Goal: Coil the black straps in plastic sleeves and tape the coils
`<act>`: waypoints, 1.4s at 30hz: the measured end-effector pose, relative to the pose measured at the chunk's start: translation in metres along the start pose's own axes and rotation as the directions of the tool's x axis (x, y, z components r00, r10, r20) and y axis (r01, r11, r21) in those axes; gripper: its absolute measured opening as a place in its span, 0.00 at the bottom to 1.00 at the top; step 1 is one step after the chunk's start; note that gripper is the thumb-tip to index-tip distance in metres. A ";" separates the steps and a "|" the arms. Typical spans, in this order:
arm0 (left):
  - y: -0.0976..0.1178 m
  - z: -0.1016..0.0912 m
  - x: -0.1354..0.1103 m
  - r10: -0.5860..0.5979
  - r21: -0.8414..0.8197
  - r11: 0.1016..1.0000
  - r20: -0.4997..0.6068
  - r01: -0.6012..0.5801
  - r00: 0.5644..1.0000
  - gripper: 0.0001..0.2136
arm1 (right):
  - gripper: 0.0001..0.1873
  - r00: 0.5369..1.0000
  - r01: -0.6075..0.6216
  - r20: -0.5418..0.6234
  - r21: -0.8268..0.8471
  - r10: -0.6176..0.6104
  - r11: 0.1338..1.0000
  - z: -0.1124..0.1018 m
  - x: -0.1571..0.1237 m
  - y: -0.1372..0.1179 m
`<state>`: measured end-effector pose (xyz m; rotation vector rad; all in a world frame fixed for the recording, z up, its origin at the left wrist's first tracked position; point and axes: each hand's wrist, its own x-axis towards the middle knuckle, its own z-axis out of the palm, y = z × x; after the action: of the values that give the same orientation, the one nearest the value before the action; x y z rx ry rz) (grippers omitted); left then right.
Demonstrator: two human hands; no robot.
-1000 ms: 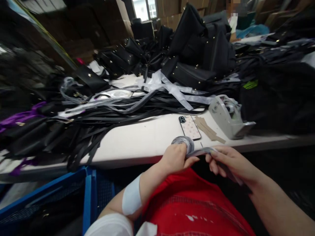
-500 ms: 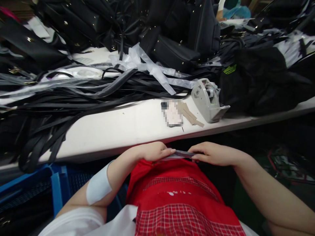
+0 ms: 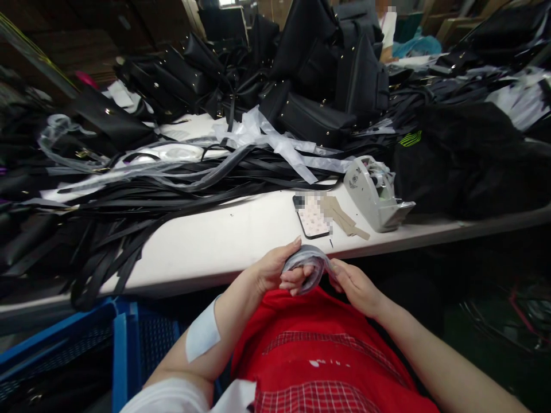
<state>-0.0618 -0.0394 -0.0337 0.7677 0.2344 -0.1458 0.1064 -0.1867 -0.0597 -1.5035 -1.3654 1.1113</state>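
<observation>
A strap in pale, see-through wrapping point(image 3: 317, 259) is wound into a loose coil in front of the red apron. My left hand point(image 3: 282, 269) grips the coil, its fingers curled through the middle and the thumb over the top. At the coil's right side, my right hand point(image 3: 350, 285) pinches the strap between thumb and fingers. Both hands are just off the front edge of the white table point(image 3: 206, 238). Beyond them a phone in a patterned case point(image 3: 314, 217) lies on the table, beside some tan strips point(image 3: 342, 215).
A grey-white tape dispenser point(image 3: 372, 192) stands right of the strips. Many black straps point(image 3: 172, 189) spread across the table's left, some hanging over the edge. Black bags point(image 3: 316, 117) pile up behind. A blue crate point(image 3: 124, 344) is below left, and a black cloth bundle point(image 3: 469, 160) lies at right.
The strap, earlier a thin, flat-looking band stretched between both hands at the waist, now shows as a coil around my left fingers. Both hands turned, and the view tilted up and left.
</observation>
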 end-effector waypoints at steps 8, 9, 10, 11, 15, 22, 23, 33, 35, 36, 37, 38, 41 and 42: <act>-0.010 0.023 0.027 0.264 -0.208 0.937 -0.110 -0.281 0.958 0.28 | 0.31 0.978 -0.017 -0.188 0.357 0.090 0.934 0.044 0.004 0.000; -0.012 0.022 0.027 0.275 -0.203 0.932 -0.137 -0.299 0.952 0.27 | 0.31 0.973 -0.039 -0.197 0.363 0.117 0.931 0.043 0.004 -0.001; -0.014 0.021 0.027 0.278 -0.184 0.934 -0.163 -0.306 0.947 0.26 | 0.31 0.970 -0.044 -0.210 0.345 0.122 0.938 0.039 0.003 -0.003; -0.016 0.019 0.025 0.283 -0.145 0.938 -0.201 -0.315 0.938 0.26 | 0.30 0.968 -0.035 -0.226 0.297 0.106 0.954 0.033 0.002 -0.005; -0.018 0.012 0.012 0.415 0.217 0.909 -0.379 -0.357 0.827 0.21 | 0.25 0.995 0.014 -0.096 -0.063 -0.020 0.998 -0.004 -0.004 -0.017; -0.030 0.029 0.012 0.554 0.729 0.652 -0.272 -0.208 0.786 0.13 | 0.19 0.987 0.022 0.158 -0.317 0.030 0.948 -0.026 -0.007 -0.022; -0.034 0.031 0.015 0.571 0.713 0.671 -0.321 -0.204 0.755 0.14 | 0.20 0.989 0.016 0.148 -0.282 0.027 0.959 -0.023 -0.007 -0.020; -0.041 0.024 0.021 0.447 0.551 0.819 -0.433 -0.163 0.783 0.14 | 0.24 0.976 -0.061 0.210 0.013 0.057 0.998 -0.023 -0.011 -0.006; -0.040 0.027 0.020 0.420 0.696 0.713 -0.333 -0.080 0.844 0.12 | 0.22 0.944 -0.039 0.326 -0.049 0.053 0.998 -0.028 -0.011 -0.004; -0.042 0.029 0.020 0.416 0.763 0.643 -0.283 -0.059 0.864 0.11 | 0.21 0.924 -0.028 0.378 -0.078 0.056 0.997 -0.030 -0.012 -0.002; -0.044 0.032 0.020 0.416 0.814 0.579 -0.244 -0.049 0.876 0.09 | 0.21 0.907 -0.018 0.417 -0.101 0.059 0.995 -0.030 -0.012 0.000; -0.048 0.035 0.021 0.423 0.844 0.534 -0.219 -0.047 0.880 0.09 | 0.21 0.894 -0.011 0.444 -0.118 0.063 0.993 -0.030 -0.013 0.002; -0.068 0.037 0.023 0.443 0.851 0.523 -0.232 -0.040 0.866 0.10 | 0.21 0.873 -0.020 0.477 -0.183 0.106 0.983 -0.028 -0.015 0.006; -0.075 0.036 0.024 0.442 0.838 0.545 -0.261 -0.026 0.858 0.10 | 0.20 0.872 -0.040 0.467 -0.228 0.145 0.973 -0.028 -0.015 0.004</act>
<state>-0.0493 -0.1191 -0.0647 1.7856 0.5161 0.2311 0.1344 -0.2024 -0.0544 -1.5123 -1.8120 1.5141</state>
